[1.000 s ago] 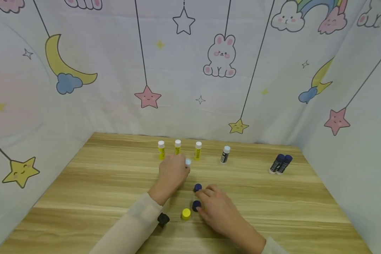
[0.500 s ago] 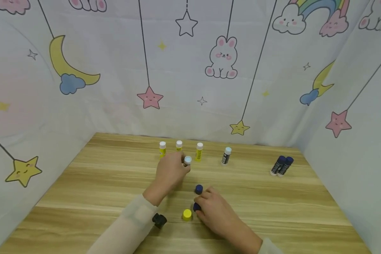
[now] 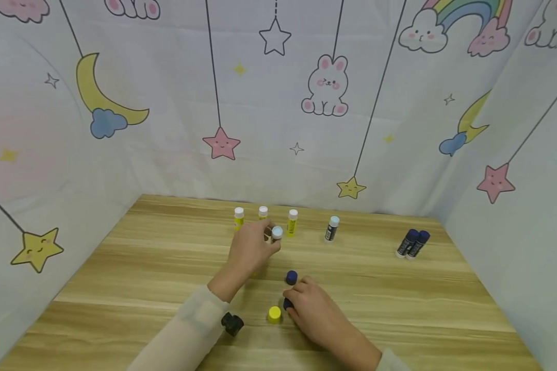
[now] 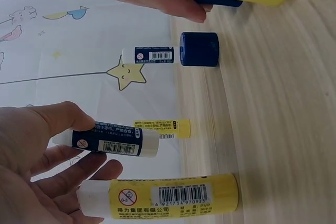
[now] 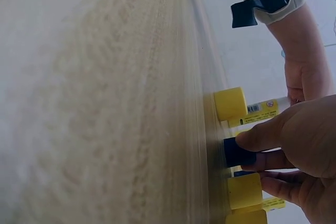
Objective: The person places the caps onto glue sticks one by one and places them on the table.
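Observation:
My left hand (image 3: 252,250) grips a navy glue stick (image 4: 118,142), its white end (image 3: 277,233) up in the head view. The stick is clear of the table in the left wrist view. My right hand (image 3: 315,314) pinches a navy cap (image 5: 239,153) between thumb and fingers, low at the table. Another navy cap (image 3: 291,277) stands just beyond those fingers. A yellow cap (image 3: 274,315) sits to their left. More yellow caps (image 5: 244,191) show beside the right hand in the right wrist view; in the head view that hand hides them.
Behind the left hand stand yellow glue sticks (image 3: 292,226) with white tops. A navy glue stick (image 3: 331,232) with a pale top stands farther right. Two navy-capped glue sticks (image 3: 406,245) stand together at the table's right. A patterned cloth (image 3: 269,103) hangs behind the table.
My left hand has raised the navy glue stick slightly, and its white end shows more fully. The right hand's fingers have come together on the nearer navy cap. The head view has shifted slightly.

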A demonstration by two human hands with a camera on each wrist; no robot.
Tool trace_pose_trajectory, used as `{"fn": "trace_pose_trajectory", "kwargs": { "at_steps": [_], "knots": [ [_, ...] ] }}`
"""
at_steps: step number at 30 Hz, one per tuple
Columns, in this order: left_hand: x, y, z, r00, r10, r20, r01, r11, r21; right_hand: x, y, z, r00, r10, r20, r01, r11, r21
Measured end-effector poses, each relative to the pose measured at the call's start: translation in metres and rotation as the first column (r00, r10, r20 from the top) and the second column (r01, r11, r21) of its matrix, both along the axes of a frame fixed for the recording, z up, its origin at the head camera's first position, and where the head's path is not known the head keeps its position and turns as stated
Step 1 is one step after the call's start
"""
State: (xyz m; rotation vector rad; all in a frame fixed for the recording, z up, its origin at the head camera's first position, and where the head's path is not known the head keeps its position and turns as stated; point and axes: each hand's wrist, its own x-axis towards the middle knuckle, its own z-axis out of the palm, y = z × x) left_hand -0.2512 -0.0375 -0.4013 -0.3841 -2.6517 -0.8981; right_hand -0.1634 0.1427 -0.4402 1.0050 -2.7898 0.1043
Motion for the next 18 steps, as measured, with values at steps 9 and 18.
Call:
{"fn": "trace_pose_trajectory", "kwargs": {
  "at_steps": [9,18],
  "knots": [
    [-0.0007,-0.0006,0.0011,1.000,-0.019,-0.005,0.020,0.999,0.041,-0.0009,-0.0003,-0.0007,1.000,-0.004,-0.005,0.004,1.000,-0.009],
    [-0.0011,-0.0026,0.0004,0.999,-0.007,0.037,0.002,0.990,0.138,0.0018,0.0013,0.0026,1.000,-0.016,-0.006,0.016,0.998,-0.061]
  ]
}}
